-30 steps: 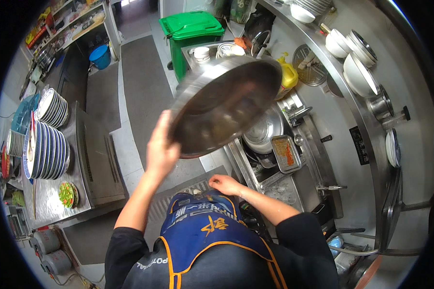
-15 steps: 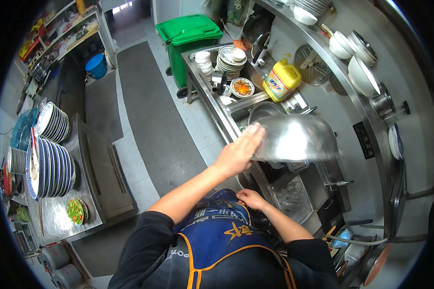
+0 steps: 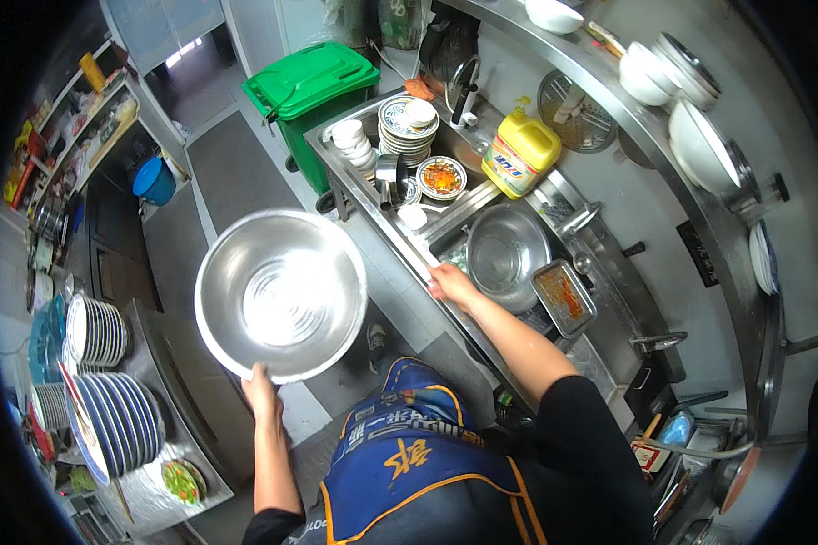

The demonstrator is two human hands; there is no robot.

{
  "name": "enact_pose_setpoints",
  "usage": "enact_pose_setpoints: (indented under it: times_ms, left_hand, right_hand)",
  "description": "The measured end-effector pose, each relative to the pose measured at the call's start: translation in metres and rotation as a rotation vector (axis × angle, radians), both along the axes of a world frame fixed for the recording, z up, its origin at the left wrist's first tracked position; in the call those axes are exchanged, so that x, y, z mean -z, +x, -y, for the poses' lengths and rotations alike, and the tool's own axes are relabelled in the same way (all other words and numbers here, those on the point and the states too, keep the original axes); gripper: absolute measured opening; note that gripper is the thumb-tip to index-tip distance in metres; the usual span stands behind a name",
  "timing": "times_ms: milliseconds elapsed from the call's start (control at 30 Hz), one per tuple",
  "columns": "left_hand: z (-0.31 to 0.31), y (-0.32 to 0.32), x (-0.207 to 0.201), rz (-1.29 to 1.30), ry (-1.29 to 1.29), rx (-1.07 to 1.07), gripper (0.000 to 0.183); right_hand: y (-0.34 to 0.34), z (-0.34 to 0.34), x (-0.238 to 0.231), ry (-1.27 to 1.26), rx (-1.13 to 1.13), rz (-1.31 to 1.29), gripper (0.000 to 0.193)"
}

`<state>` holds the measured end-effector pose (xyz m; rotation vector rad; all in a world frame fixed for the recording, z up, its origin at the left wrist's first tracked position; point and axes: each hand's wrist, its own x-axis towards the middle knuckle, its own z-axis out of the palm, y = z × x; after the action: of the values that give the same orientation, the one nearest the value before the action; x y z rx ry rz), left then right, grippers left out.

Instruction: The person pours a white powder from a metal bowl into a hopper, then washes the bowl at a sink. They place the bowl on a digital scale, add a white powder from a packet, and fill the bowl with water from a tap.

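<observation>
My left hand [image 3: 261, 392] grips the near rim of a large stainless steel basin [image 3: 220, 295], thumb over the edge. The basin's inside faces up and it hangs over the floor, left of the sink. My right hand [image 3: 452, 285] is at the front edge of the metal sink counter [image 3: 403, 250], fingers curled; whatever they close on is hidden. Beyond that hand, a second steel basin [image 3: 507, 254] sits in the sink. Close to it is a rectangular steel tray [image 3: 565, 300] with orange-red food scraps.
Stacked plates [image 3: 407, 127], white bowls [image 3: 352, 141] and a yellow jug [image 3: 522, 154] stand on the sink counter. A green bin [image 3: 314, 86] is behind its far end. At left, tall plate stacks [image 3: 118, 422] and a dish of chopped vegetables [image 3: 183, 481] occupy another counter.
The large basin has moved left from above the sink, its inside now facing up, with my left hand on its rim. My right hand has gone from my apron to the counter's edge.
</observation>
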<state>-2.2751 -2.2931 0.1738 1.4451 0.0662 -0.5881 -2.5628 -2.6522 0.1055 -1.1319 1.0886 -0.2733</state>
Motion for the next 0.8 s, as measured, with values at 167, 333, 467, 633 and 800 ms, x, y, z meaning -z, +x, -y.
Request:
enact_pose_setpoints:
  times_ms: [167, 333, 467, 633, 800]
  left_hand:
    - [0.017, 0.033, -0.037, -0.129, 0.191, -0.128, 0.005]
    - [0.021, 0.078, -0.020, -0.135, 0.163, -0.205, 0.016]
    - [0.046, 0.114, -0.016, -0.185, 0.171, -0.173, 0.017]
    - [0.092, 0.167, -0.004, -0.221, 0.253, -0.108, 0.015]
    - [0.140, 0.218, 0.018, -0.262, 0.162, 0.041, 0.017]
  right_hand:
    - [0.123, 0.106, 0.043, 0.108, 0.202, 0.057, 0.060]
    - [0.199, 0.169, 0.084, 0.320, 0.323, 0.135, 0.050]
    - [0.220, 0.190, 0.104, 0.432, 0.378, 0.147, 0.035]
    - [0.216, 0.184, 0.093, 0.341, 0.283, 0.140, 0.019]
    - [0.175, 0.139, 0.029, 0.270, 0.310, 0.148, 0.029]
